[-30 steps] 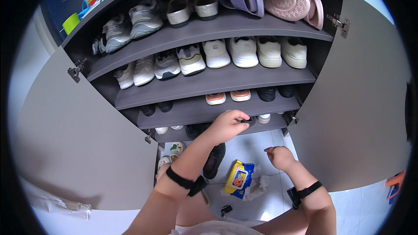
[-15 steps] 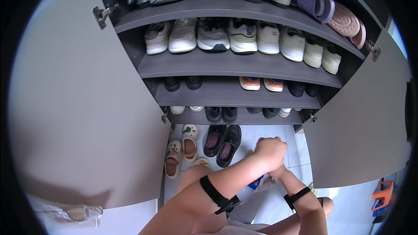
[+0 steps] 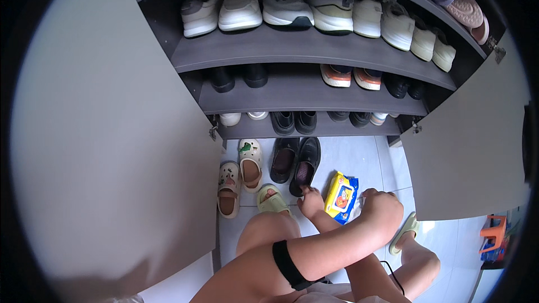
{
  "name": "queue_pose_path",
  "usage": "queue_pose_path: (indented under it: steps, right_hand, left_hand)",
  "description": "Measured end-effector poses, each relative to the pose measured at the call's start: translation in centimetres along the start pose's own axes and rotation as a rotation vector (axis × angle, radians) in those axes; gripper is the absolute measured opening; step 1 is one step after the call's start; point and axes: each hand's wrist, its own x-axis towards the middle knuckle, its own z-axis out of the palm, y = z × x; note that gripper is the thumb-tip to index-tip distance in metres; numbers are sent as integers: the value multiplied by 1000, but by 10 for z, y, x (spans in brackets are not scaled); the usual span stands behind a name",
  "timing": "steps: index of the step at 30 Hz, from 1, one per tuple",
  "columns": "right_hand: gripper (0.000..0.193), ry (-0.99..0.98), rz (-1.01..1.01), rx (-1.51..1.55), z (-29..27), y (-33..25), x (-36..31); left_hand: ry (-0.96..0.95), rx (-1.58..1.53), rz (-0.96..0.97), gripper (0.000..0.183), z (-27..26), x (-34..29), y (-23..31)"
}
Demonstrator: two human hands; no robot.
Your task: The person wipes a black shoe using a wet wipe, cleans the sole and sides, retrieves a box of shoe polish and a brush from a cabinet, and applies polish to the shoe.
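Observation:
My forearms cross, the left over the right. My right hand (image 3: 312, 203) is at the heel of the right one of two black slip-on shoes (image 3: 309, 160), its fingertips closed on the heel's rim. The other black shoe (image 3: 284, 161) stands just left of it on the tiles. My left hand (image 3: 383, 211) is closed in a fist to the right, beside a yellow and blue pack of wipes (image 3: 341, 197) lying on the floor. A whitish thing (image 3: 357, 207) shows between pack and fist; whether the fist holds it is hidden.
Cream clogs (image 3: 250, 164) with charms stand left of the black shoes. Ahead is an open shoe cabinet with sneakers (image 3: 286, 5) and other shoes on its shelves, between a left door (image 3: 112, 134) and a right door (image 3: 471, 140). Green slides (image 3: 405, 233) are on my feet. An orange stool (image 3: 494, 233) stands far right.
My hands, together before, are now apart: the right has gone left to the black shoe's heel, the left has moved right. The wipes pack has come into fuller view. The view has tilted down.

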Motion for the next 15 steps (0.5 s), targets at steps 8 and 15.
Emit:
queue_pose_path:
  steps: [8, 15]
  right_hand:
    - [44, -50, -42, -187, 36, 21, 27]
    - [20, -33, 100, -265, 33, 28, 16]
  left_hand:
    - [100, 181, -51, 18, -9, -12, -4]
    - [-137, 108, 50, 25, 1, -17, 8]
